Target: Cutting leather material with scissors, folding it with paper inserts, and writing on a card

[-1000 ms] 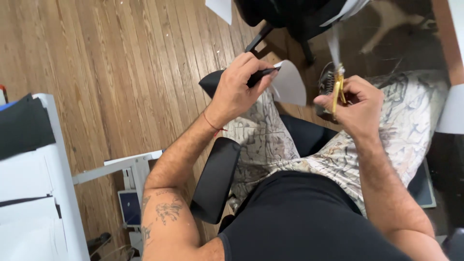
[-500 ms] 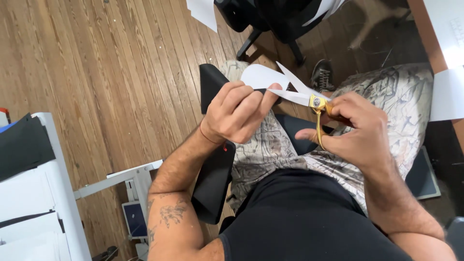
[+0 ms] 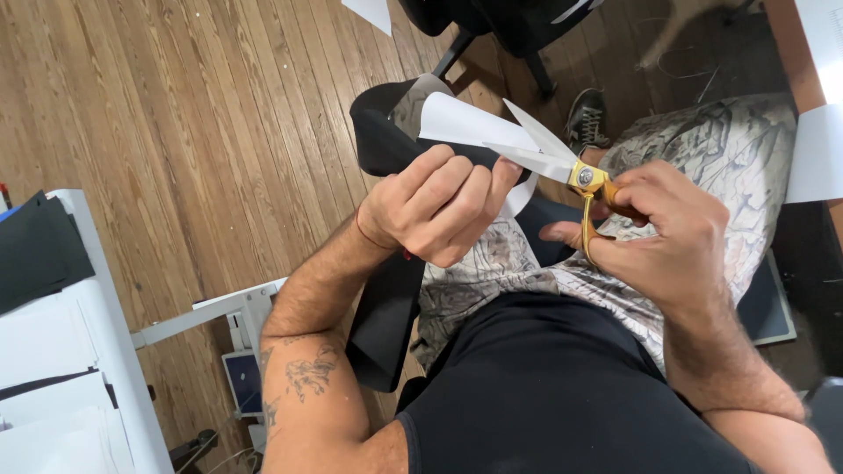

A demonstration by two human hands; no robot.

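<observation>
My left hand (image 3: 439, 215) grips a sheet that is black on one side and white on the other (image 3: 461, 121), held up over my lap. Its black part curls away to the upper left and a long black strip (image 3: 386, 316) hangs down by my left thigh. My right hand (image 3: 663, 233) holds gold-handled scissors (image 3: 562, 162) with its fingers through the loops. The silver blades are parted around the white edge of the sheet, just right of my left fingers.
I sit over a wooden plank floor (image 3: 176, 132). A white shelf unit (image 3: 88, 351) with stacked black and white sheets stands at the left. A black office chair base (image 3: 500, 35) and a shoe (image 3: 587, 118) lie ahead. White paper (image 3: 817, 154) hangs at the right.
Both hands have come closer to the camera and together. The scissors, held apart at the right a second ago, now have their blades at the sheet's white edge.
</observation>
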